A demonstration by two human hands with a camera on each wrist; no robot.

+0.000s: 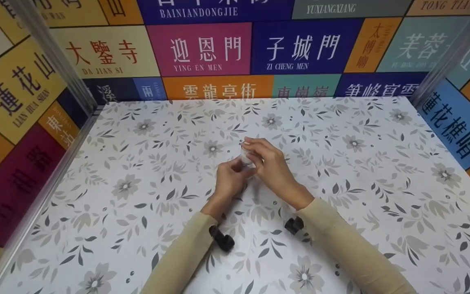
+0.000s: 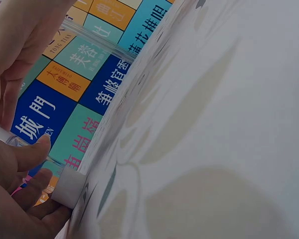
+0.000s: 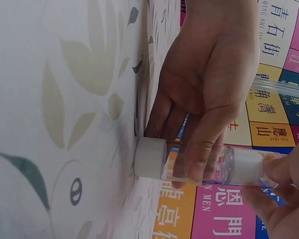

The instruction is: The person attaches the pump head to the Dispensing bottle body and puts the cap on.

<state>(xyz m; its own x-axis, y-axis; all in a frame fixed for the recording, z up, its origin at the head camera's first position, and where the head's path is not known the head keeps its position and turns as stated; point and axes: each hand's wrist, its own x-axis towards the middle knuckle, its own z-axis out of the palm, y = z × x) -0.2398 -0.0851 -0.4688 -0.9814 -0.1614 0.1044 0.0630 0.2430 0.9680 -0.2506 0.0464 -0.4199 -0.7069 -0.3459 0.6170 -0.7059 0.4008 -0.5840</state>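
Note:
Between both hands stands a small clear bottle (image 1: pixel 246 157), upright, with a white lower end and a white collar near its top. My left hand (image 1: pixel 230 179) grips its clear middle; in the left wrist view the white end (image 2: pixel 69 187) touches or nearly touches the tabletop. Higher up, my right hand (image 1: pixel 271 163) pinches the clear upper part with thumb and fingers. The right wrist view shows the white collar (image 3: pixel 246 166) between the two hands. Fingers partly hide the bottle, and its contents cannot be made out.
A white tabletop (image 1: pixel 137 228) with grey flowers and leaves lies beneath the hands. Colourful panels (image 1: pixel 202 49) with large characters stand behind it and at both sides. Clear edge strips (image 1: pixel 61 61) run up the corners. Black devices (image 1: pixel 222 239) sit at both wrists.

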